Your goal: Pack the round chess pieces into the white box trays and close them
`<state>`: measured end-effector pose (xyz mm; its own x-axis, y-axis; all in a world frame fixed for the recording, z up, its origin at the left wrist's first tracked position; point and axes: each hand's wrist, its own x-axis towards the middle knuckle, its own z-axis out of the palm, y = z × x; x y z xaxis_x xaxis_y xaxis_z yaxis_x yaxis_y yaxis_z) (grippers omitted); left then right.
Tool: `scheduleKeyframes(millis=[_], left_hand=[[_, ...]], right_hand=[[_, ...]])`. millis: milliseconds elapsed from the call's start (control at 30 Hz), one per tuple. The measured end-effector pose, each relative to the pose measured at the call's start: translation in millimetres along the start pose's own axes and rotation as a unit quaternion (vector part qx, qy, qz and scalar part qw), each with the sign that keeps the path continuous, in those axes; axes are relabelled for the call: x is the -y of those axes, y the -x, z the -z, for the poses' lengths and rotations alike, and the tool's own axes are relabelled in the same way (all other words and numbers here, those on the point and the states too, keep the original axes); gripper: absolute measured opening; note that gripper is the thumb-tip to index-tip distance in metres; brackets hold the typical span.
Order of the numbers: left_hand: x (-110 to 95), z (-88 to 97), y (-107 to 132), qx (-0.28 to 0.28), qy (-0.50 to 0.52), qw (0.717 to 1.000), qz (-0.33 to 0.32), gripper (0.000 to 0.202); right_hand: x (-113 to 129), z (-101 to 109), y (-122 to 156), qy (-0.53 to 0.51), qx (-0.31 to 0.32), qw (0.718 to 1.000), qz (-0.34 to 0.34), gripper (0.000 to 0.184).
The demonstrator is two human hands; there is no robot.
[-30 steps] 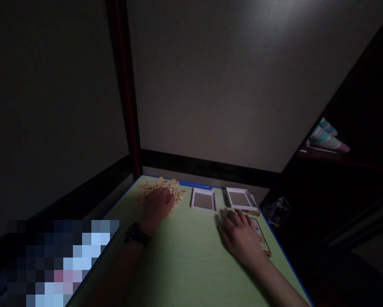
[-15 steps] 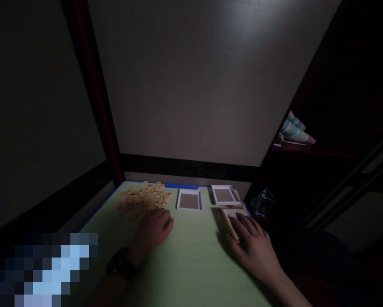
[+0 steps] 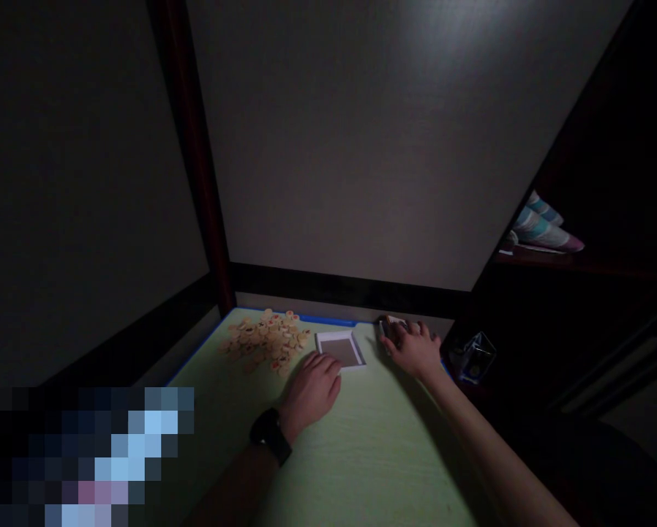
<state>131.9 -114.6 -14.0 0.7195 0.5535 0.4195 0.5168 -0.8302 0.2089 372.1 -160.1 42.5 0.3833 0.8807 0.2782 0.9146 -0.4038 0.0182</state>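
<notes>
A pile of several pale round wooden pieces (image 3: 265,340) with red and dark marks lies at the far left of the green table (image 3: 361,454). A shallow white tray (image 3: 340,349) sits to its right. My left hand (image 3: 312,388), with a dark watch on the wrist, rests on the table against the tray's near left corner, fingers curled under so that I cannot see inside them. My right hand (image 3: 415,347) is stretched to the far right corner, fingers spread over a second white tray, which it mostly hides.
A blue border runs along the table's far edge and sides. A small clear container (image 3: 475,356) stands just off the right edge. A dark wooden post (image 3: 192,161) rises at the far left corner. Folded striped cloth (image 3: 545,231) lies on a dark shelf to the right.
My left hand left the pile of pieces and moved right to the first tray. My right hand left the orange-edged card and reached forward onto the far right tray. The card is no longer visible.
</notes>
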Motion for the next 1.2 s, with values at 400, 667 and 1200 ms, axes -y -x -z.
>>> scheduleKeyframes(millis=[400,667,1200], left_hand=[[-18,29.1,15,0.010,0.088,0.996,-0.001,0.020],[55,54.0,9,-0.034,-0.097,0.966,0.238,0.020],[80,49.1,16,0.080,-0.109,0.968,0.209,0.023]], right_hand=[[61,-42,16,-0.337,-0.012,0.912,0.234,0.037],[61,-53,30,-0.341,-0.008,0.903,0.261,0.028],[65,-54,23,-0.462,0.094,0.842,0.263,0.039]])
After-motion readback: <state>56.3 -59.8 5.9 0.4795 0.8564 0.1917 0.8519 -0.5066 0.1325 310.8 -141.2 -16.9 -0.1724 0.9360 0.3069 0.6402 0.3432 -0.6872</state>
